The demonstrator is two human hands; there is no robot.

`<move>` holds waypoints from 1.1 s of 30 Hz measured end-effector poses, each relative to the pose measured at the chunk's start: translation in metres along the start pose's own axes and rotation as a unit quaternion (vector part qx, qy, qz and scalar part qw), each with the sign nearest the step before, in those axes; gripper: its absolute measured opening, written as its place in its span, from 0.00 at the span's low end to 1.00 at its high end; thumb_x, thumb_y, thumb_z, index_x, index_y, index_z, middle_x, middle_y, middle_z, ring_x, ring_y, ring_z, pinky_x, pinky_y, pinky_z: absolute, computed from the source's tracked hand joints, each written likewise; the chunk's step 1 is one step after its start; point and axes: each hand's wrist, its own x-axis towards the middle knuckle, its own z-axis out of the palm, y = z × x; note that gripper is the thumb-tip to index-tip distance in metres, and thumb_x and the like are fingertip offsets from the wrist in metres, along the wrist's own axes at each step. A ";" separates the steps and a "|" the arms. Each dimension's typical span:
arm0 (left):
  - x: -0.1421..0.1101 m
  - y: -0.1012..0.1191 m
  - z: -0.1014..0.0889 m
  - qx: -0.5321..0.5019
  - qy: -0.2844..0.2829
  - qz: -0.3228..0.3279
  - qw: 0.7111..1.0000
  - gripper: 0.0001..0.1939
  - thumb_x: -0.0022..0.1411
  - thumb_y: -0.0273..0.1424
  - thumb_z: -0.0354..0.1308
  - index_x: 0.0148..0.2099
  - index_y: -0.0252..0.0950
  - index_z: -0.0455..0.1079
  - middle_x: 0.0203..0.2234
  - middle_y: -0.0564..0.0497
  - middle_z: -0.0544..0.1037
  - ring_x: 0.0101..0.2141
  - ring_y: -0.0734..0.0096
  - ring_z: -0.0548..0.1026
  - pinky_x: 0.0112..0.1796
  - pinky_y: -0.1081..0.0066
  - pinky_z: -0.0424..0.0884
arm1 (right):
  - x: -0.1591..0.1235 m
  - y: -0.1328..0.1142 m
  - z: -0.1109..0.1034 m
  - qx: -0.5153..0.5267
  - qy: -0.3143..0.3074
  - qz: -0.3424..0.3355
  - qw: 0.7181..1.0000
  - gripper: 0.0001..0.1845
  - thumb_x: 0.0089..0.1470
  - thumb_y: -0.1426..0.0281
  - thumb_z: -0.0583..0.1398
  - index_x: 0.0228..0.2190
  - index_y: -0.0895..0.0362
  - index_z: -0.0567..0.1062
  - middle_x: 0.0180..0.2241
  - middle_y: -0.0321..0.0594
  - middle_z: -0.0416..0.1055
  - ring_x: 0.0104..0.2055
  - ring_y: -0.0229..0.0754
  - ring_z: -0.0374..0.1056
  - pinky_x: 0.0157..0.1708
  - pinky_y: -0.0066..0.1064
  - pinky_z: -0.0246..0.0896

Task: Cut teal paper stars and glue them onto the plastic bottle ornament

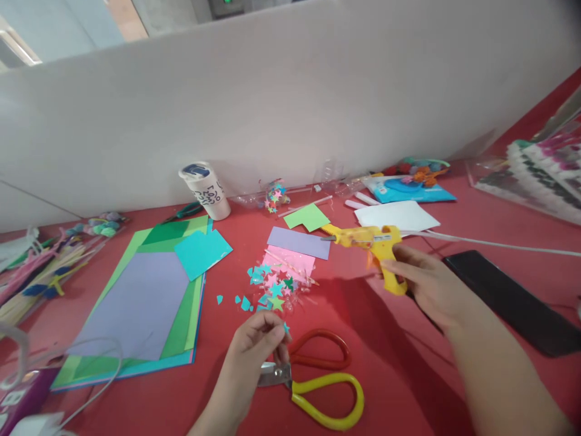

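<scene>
A yellow hot glue gun (370,239) is gripped by its handle in my right hand (429,287), its metal nozzle pointing left over a lilac paper strip (299,242). My left hand (261,345) pinches a small blue paper star (286,327) at its fingertips. Beneath that hand, scissors with one red and one yellow handle (361,402) lie on the table, their blades partly hidden. Just beyond, several cut paper stars (276,290) and blue scraps (246,303) are scattered around a pink paper piece (290,260).
Stacked coloured sheets (136,297) lie at left, near a white tumbler (206,191). A black phone (512,303) rests at right, below the white cord (490,245). Pipe cleaners (40,278) fill the far left; a blue packet (408,191) lies at the back against the white partition (290,97).
</scene>
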 end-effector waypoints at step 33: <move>-0.004 0.003 0.038 -0.054 0.034 -0.067 0.996 0.11 0.47 0.32 0.66 0.31 0.34 0.67 0.17 0.57 0.71 0.18 0.78 0.70 0.20 0.79 0.59 | -0.068 -0.032 0.085 0.063 -0.126 -0.001 0.990 0.04 0.43 0.67 0.57 0.25 0.53 0.71 0.28 0.35 0.75 0.31 0.43 0.71 0.33 0.29 0.67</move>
